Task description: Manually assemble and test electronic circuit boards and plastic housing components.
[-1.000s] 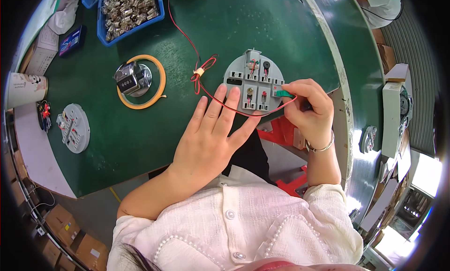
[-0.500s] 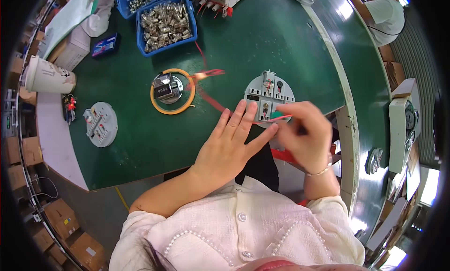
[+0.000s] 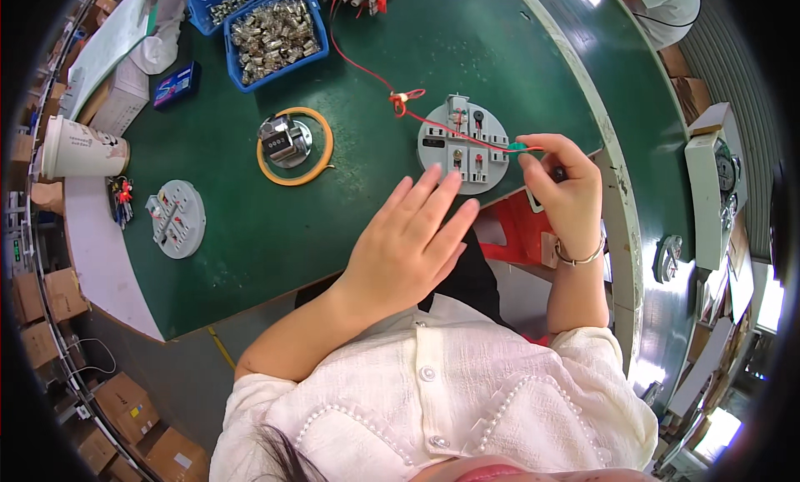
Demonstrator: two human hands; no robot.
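Note:
My right hand (image 3: 565, 178) pinches a red wire (image 3: 450, 130) near its green tip piece (image 3: 517, 147), between thumb and forefinger. The wire crosses over a round grey base (image 3: 462, 172) fitted with small sockets and metal contacts. My left hand (image 3: 406, 236) is open with its fingers spread, just short of that base's near edge, and holds nothing. Farther left, a chrome tally counter (image 3: 283, 142) sits inside an orange-yellow ring (image 3: 327, 136). Another round grey base (image 3: 179, 219) with fittings lies at the left of the green table.
A blue bin (image 3: 277, 74) of metal-capped bulbs and a smaller blue bin (image 3: 200, 19) stand at the back. A paper cup (image 3: 87, 149) lies at the left edge beside a white box (image 3: 121, 99). A red stool (image 3: 521, 228) is below the table edge. Another person (image 3: 667, 11) is at far right.
My right hand has moved up and right, drawing the red wire across the grey base. My left hand has drawn back from the base. The whole view has shifted slightly.

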